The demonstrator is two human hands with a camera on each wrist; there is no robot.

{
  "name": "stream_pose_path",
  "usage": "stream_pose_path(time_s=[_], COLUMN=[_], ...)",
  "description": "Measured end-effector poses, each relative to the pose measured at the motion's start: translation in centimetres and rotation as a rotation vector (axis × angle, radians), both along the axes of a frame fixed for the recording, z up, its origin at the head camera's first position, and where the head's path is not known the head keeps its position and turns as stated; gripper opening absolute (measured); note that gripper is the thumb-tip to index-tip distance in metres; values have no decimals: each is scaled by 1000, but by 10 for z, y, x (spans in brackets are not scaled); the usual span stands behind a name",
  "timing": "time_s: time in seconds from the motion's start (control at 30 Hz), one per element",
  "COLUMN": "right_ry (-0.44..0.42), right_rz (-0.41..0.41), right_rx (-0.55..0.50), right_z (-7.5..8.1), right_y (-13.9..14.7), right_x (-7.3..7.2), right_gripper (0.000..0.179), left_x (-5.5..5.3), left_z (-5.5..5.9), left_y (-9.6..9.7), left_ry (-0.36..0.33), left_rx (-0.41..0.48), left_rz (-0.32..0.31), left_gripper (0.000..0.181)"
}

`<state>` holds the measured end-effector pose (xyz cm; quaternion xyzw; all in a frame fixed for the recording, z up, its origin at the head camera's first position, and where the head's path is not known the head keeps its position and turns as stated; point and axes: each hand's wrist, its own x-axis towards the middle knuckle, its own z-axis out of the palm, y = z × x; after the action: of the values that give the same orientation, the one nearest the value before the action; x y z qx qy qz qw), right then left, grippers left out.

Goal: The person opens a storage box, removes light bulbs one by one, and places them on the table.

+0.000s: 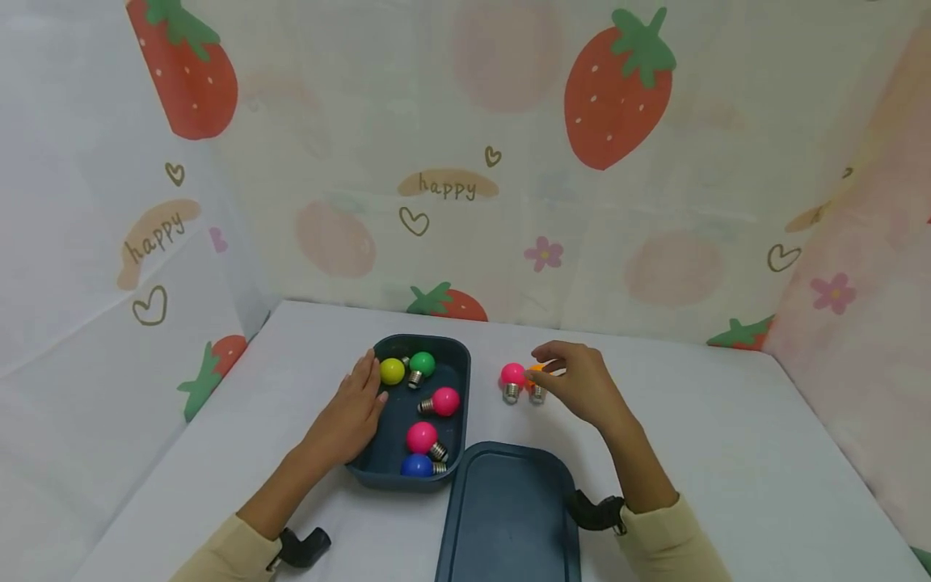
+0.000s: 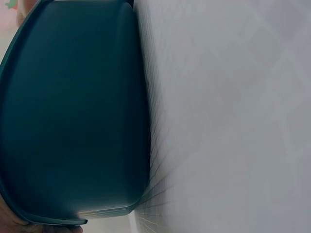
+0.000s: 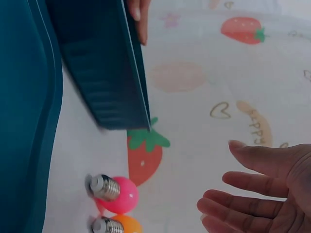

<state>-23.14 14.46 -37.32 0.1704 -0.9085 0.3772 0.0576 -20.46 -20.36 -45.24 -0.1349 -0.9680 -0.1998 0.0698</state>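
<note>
While left grip [image 1: 351, 416] lay straight-fingered, right grip [image 1: 579, 384] loose, empty, silver-based pink bulb [image 1: 512, 375] sat at its nine o'clock; only head view showed boxed bulbs [image 1: 444, 402].

Diffuse light leaves faint shadows on the tabletop [image 1: 735, 436]; wrist views look dimmer.

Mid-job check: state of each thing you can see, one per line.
Box: open
Lid: off, flat beside the box
Yellow bulb, green bulb, blue bulb: inside the box
Two pink bulbs: inside the box
Third pink bulb: on the table, outside
Orange bulb: on the table beside it
Left hand: touching the box
Right hand: holding nothing
</note>
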Motion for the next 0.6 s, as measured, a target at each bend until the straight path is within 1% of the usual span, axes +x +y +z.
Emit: stream_pose_path(time_s=[0.07, 0.2, 0.37, 0.53, 0.6], right_ry=[2, -5, -13, 23, 43], right_rz=[23, 64, 123, 208, 240], right_rx=[-5, -30, -38, -4, 26], right_z=[0, 0, 0, 0, 1], right_y=[-5, -15, -29, -45, -51], right_x=[3, 9, 13, 11, 9], right_gripper=[32, 34, 36, 36, 35], left_x=[1, 2, 1, 2, 2], left_z=[-1, -2, -3, -2, -1], left_y=[0, 0, 0, 0, 1], left_ry=[0, 23, 30, 17, 10], left_rx=[0, -1, -7, -4, -4], left_rz=[-2, -4, -3, -1, -2], left_gripper=[62, 63, 63, 63, 64])
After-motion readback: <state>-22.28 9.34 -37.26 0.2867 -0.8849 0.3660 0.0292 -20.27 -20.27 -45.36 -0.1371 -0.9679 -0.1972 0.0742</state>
